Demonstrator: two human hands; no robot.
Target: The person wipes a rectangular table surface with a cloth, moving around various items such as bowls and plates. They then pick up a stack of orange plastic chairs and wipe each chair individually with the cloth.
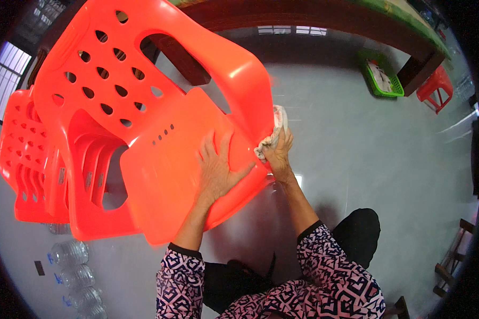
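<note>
A red plastic armchair (167, 154) with teardrop holes in its backrest stands right in front of me, turned a little to the left. My left hand (218, 171) lies flat on its seat, fingers spread. At the chair's right side, my right hand (280, 157) grips a whitish cloth (278, 125) and presses it against the outer face below the armrest. Part of the cloth is hidden behind the chair's edge and my fingers.
More red chairs (29, 154) stand stacked at the left. Clear plastic bottles (72, 252) line the floor at lower left. A table (324, 16) spans the back, with a green basket (386, 87) and a red stool (436, 89) near its leg. Dark wooden furniture (452, 266) sits at the right.
</note>
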